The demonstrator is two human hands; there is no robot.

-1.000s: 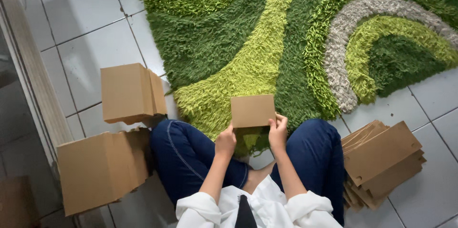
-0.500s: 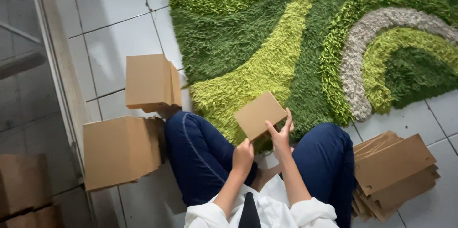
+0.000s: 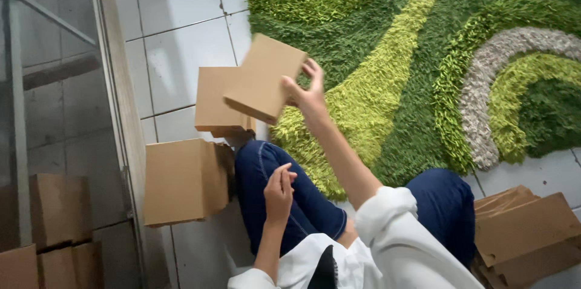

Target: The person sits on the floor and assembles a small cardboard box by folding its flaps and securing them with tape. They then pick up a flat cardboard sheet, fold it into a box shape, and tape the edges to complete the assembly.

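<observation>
I sit on a tiled floor with my legs in blue jeans. My right hand (image 3: 307, 92) reaches out to the left and grips a small folded brown cardboard box (image 3: 264, 77), holding it tilted in the air above another folded box (image 3: 213, 101) on the floor. My left hand (image 3: 278, 191) rests on my left knee with its fingers loosely curled and holds nothing. A larger brown box (image 3: 181, 180) stands on the floor just left of that knee.
A shaggy green rug (image 3: 411, 47) with lime and grey curves lies ahead. Flat cardboard blanks (image 3: 526, 234) are stacked at my right. At the left, a glass door frame (image 3: 118, 113) stands with more boxes (image 3: 54, 234) behind it.
Both hands held the small box in front of me. Now my left hand has let go and dropped to my knee, and my right hand has carried the box out to the left.
</observation>
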